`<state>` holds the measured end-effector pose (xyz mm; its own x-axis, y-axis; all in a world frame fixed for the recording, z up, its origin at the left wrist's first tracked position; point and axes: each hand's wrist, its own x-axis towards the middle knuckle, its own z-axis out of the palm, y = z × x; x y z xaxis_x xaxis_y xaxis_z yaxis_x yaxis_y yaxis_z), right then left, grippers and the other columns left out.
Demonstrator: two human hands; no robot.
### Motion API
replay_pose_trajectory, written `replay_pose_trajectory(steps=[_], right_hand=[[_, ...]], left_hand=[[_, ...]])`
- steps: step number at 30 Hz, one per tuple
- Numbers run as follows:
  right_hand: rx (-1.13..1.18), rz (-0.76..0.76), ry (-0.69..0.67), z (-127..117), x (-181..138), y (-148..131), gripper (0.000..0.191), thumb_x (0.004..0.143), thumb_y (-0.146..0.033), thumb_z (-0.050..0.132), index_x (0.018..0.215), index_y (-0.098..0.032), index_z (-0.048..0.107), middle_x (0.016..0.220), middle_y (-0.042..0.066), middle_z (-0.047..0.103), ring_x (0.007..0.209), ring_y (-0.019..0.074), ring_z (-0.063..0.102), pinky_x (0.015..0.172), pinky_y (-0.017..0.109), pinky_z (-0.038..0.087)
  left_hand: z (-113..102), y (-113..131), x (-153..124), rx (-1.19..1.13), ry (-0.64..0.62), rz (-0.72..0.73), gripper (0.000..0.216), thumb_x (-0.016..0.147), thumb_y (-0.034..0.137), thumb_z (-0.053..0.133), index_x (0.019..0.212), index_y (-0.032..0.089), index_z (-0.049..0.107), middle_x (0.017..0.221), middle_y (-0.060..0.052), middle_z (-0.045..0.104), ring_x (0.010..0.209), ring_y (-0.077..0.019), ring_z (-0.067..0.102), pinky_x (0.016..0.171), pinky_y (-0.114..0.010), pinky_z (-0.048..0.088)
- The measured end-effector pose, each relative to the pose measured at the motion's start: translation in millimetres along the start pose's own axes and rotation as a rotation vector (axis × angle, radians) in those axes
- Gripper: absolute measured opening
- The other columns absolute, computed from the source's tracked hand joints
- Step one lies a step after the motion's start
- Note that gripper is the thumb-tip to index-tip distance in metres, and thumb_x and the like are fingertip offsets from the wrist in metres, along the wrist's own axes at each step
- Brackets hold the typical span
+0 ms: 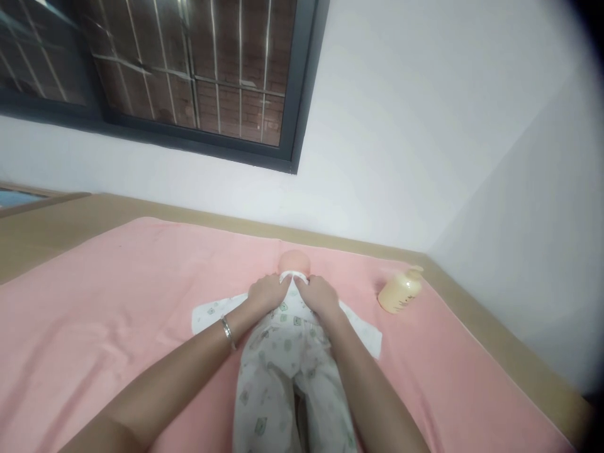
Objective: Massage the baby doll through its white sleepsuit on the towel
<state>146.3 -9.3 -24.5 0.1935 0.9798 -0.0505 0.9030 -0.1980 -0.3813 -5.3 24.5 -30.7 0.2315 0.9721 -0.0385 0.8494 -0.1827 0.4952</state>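
Observation:
A baby doll lies on its back on a pink towel, head away from me, dressed in a white printed romper. My left hand and my right hand both rest on the doll's chest just under the chin. The fingers of each hand are curled round the white collar of the romper, pinching its edges together. A metal bangle sits on my left wrist. The romper's sleeves spread flat to both sides under my forearms.
A cream lotion bottle lies on its side on the towel to the right of the doll. The towel covers a tan surface set into the corner of white walls. A barred dark-framed window is above.

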Motion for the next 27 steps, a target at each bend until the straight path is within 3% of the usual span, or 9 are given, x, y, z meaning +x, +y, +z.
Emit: replay_pose_trajectory(steps=[8,27], right_hand=[[0.105,0.041,-0.060,5.9,12.7,12.2,0.079,0.085,-0.074,0.019,0.106,-0.015,0.067,0.107,0.017,0.067,0.100,0.0308,0.062,0.080,0.037,0.044],[0.084,0.047,-0.078,5.9,14.0,13.0,0.081,0.087,-0.072,0.015,0.110,-0.014,0.066,0.109,0.017,0.066,0.101,0.0298,0.061,0.081,0.037,0.045]], left_hand=[[9.9,-7.4,3.4,0.006,0.037,0.037,0.071,0.088,0.066,0.015,0.106,0.019,0.065,0.105,-0.014,0.069,0.096,-0.0308,0.063,0.080,-0.040,0.045],[10.4,-8.1,2.5,-0.010,0.053,0.035,0.069,0.089,0.065,0.015,0.105,0.019,0.065,0.103,-0.013,0.069,0.094,-0.0292,0.064,0.077,-0.037,0.045]])
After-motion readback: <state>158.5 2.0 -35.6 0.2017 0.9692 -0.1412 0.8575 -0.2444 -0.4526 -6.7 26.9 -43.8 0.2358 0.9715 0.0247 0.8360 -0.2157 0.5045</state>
